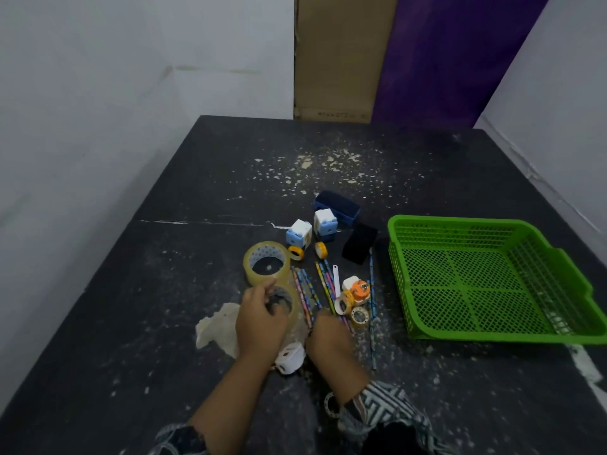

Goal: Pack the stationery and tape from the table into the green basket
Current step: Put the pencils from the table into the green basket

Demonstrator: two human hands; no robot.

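Note:
The green basket (486, 280) stands empty at the right of the dark table (164, 290). Left of it lies the stationery: two large clear tape rolls, one free (266, 261) and one (289, 303) under my left hand (259, 320), whose fingers grip its rim. Patterned pencils (323, 284) lie in a loose row beside the rolls. My right hand (328, 333) rests curled over the pencils' near ends; its grasp is hidden. Small yellow tape rolls (296, 253), two blue-white cubes (299, 233), an orange-white sharpener (356, 290) and dark erasers (359, 243) lie further back.
A white object (290, 357) lies between my wrists. Crumpled white paper (218, 328) sits left of my left hand. White flecks cover the table's far part. Walls close in on the left and right, with cardboard (341, 57) and a purple panel behind.

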